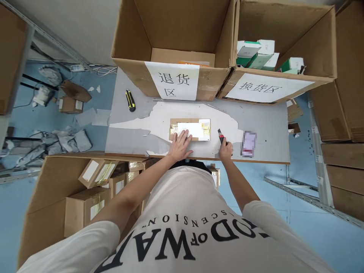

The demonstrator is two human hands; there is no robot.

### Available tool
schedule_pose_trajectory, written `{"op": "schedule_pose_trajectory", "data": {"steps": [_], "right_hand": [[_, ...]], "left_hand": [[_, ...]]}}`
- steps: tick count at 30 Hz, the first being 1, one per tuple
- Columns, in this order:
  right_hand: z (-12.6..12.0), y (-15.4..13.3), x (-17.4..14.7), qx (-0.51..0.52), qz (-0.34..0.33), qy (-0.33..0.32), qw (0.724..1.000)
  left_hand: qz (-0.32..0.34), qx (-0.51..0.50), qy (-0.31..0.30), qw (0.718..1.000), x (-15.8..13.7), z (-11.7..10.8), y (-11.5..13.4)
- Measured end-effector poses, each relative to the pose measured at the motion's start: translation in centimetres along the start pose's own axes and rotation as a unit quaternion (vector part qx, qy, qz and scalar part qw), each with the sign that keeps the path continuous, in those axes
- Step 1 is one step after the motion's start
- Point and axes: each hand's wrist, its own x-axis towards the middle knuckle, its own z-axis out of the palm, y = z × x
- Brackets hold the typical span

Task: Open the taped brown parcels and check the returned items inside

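Note:
A small cardboard box (pixel 206 131) with a white label and clear tape lies flat on the table. My left hand (pixel 180 146) rests on its near left part, fingers spread over the label. To the right of the box, my right hand (pixel 225 149) is closed around a red and black utility knife (pixel 221 137). The knife's tip points away from me, up and slightly left, apart from the box. A second utility knife, yellow and black (pixel 130 101), lies at the table's far left.
Two large open cartons, one labelled (pixel 172 80) and one holding green-white boxes (pixel 267 88), stand at the back. A blurred pinkish item (pixel 248 144) lies on the right of the table (pixel 270 125). Below left, a big carton (pixel 36 204) holds several taped parcels.

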Motion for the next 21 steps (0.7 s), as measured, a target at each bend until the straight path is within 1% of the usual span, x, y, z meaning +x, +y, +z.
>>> {"op": "schedule_pose_trajectory", "data": {"steps": [2, 4, 6, 7, 9, 11, 13, 14, 17, 20, 21], "right_hand": [[0.0, 0.1, -0.2, 0.010, -0.018, 0.017, 1.000], [-1.0, -0.2, 0.0, 0.026, -0.042, 0.044, 0.998], [-3.2, -1.1, 0.7, 0.048, -0.081, 0.072, 0.993], [-4.6, -2.0, 1.2, 0.056, -0.110, 0.081, 0.989], [-7.7, -4.4, 2.6, 0.068, -0.204, 0.082, 0.973], [-10.3, -7.5, 4.0, 0.042, -0.328, 0.047, 0.942], [-11.8, -10.6, 5.0, -0.008, -0.417, 0.007, 0.909], [-12.2, -12.0, 5.3, -0.035, -0.440, -0.010, 0.897], [-12.0, -14.6, 5.4, -0.109, -0.464, -0.046, 0.878], [-11.9, -15.4, 5.0, -0.165, -0.481, -0.052, 0.859], [-12.2, -15.5, 5.2, -0.177, -0.481, -0.057, 0.857]], "left_hand": [[-0.009, -0.007, 0.002, 1.000, -0.4, 0.6, 0.5], [-0.016, -0.011, 0.003, 1.000, -0.6, 1.0, 0.6], [-0.016, -0.014, 0.001, 1.000, -0.6, 1.2, 0.6], [-0.015, -0.015, 0.000, 1.000, -0.6, 1.3, 0.5], [-0.013, -0.017, -0.001, 1.000, -0.6, 1.4, 0.4], [-0.017, -0.021, -0.003, 1.000, -0.5, 1.4, 0.3], [-0.024, -0.026, -0.006, 0.999, -0.4, 1.5, 0.3], [-0.026, -0.029, -0.007, 0.999, -0.4, 1.5, 0.3], [-0.027, -0.037, -0.007, 0.999, -0.2, 1.5, 0.3], [-0.028, -0.039, -0.003, 0.999, -0.2, 1.6, 0.3], [-0.027, -0.039, -0.003, 0.999, -0.3, 1.7, 0.3]]}}
